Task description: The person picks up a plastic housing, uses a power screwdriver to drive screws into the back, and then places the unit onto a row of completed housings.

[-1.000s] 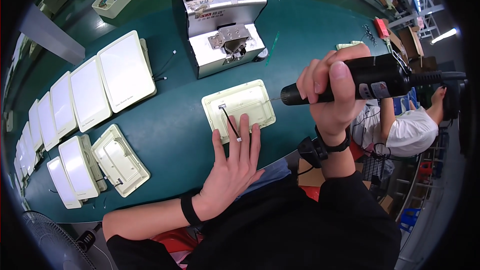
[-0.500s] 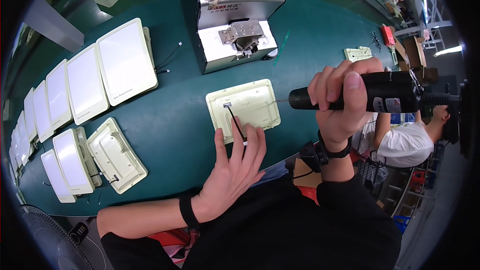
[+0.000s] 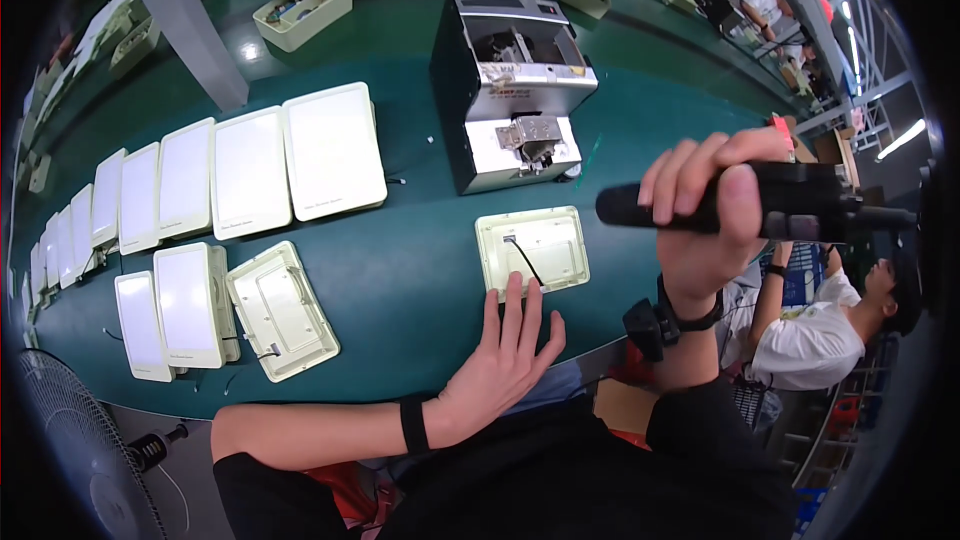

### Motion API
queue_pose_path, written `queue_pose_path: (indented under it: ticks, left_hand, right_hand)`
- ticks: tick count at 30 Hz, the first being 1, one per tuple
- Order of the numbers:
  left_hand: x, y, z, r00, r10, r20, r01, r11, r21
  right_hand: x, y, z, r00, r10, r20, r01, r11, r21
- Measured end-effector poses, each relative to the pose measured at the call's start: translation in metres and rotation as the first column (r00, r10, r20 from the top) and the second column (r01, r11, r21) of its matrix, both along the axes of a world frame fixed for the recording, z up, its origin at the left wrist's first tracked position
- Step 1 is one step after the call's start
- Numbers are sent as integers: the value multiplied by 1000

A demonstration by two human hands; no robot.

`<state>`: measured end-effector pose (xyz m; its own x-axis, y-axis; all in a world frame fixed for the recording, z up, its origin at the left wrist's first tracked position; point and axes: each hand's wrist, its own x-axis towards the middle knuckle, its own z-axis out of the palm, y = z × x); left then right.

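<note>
Cream panel (image 3: 558, 248) beyond left hand (image 3: 500, 372), near edge under fingertips (image 3: 515, 282)

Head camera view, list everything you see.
Electric screwdriver: one, black, right of centre
Housing panels: two, cream, centre and left
Cables: several, black, on or near panels
White-faced panels: about twelve, white, left
Screw feeder: one, silver, back centre
Parts bins: several, cream, far side
Post: one, grey, back left
Tabletop: one, green, centre
Fan: one, grey, lower left
Co-workers: several, white-shirted, right
Left hand: one, bare, at centre panel's edge
Right hand: one, bare, holding screwdriver
</note>
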<state>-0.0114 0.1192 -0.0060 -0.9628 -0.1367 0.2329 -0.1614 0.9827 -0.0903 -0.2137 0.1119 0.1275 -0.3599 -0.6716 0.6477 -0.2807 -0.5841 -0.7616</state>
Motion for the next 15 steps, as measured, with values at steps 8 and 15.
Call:
queue_pose_path:
  ticks: [8, 15]
  left_hand:
    - [0, 1, -1, 999, -24, -28, 24, 1000, -9]
    - [4, -4, 0, 1000, -12, 19, 14, 998, -61]
  right_hand:
    - [22, -63, 12, 992, -124, 38, 122, 991, 51]
    - [42, -33, -10, 975, 141, 170, -147, 989, 26]
